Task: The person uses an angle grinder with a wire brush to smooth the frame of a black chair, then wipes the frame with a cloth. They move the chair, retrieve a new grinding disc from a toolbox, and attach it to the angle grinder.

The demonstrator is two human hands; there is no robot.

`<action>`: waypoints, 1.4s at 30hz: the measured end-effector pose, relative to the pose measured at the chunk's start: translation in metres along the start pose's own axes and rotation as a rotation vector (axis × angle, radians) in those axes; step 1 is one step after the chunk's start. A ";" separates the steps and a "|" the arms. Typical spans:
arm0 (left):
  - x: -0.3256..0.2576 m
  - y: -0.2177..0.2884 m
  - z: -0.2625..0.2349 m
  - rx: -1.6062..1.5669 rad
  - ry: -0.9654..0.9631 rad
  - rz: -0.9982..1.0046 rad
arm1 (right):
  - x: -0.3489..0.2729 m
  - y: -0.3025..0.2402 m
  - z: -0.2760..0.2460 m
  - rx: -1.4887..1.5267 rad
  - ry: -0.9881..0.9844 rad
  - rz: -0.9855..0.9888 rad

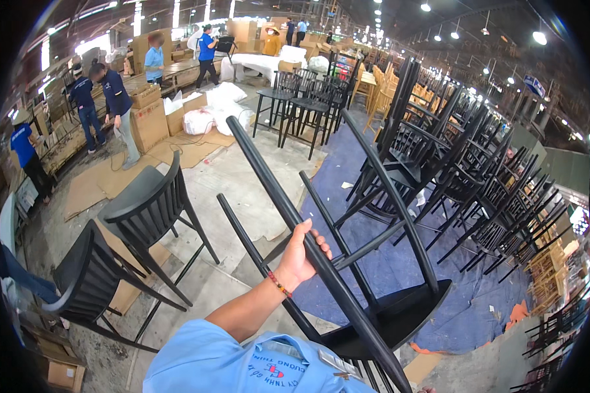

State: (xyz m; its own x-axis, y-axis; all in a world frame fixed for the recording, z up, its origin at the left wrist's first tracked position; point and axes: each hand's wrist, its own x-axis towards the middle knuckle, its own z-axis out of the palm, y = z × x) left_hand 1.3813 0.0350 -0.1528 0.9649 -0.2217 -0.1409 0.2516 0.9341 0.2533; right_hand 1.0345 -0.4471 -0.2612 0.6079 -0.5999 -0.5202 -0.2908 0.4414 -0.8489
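Across the middle of the floor, the left hand (299, 254) has its fingers wrapped firmly around one leg (262, 167) of a black chair (400, 314), thumb lying up along the wood! That chair is upended, legs pointing up and away, seat and back spindles down by the person's blue shirt (242, 363). Just a sliver of the right hand (427, 390) shows at the lower edge; can't tell how it grips. Over on the left, two upright black chairs (144, 209) hem in that side, while a dense bank of stacked chairs (452, 157) blocks the right, beyond a blue sheet (478, 321) on the floor. Straight ahead, more black chairs (311, 101) stand near white bundles (226, 108), with co-workers (115, 95) busy past the cartons (149, 124).
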 end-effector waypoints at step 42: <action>0.382 0.477 -0.358 -0.634 0.718 0.686 | -0.079 0.036 1.261 -1.445 -1.723 -1.156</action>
State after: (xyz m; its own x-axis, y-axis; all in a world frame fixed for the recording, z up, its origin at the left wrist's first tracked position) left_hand 1.8432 0.4959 -0.4282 0.5692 0.4006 -0.7180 -0.5816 0.8134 -0.0073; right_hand 1.9074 0.4580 -0.1322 0.3754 0.9093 -0.1798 0.7578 -0.4128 -0.5053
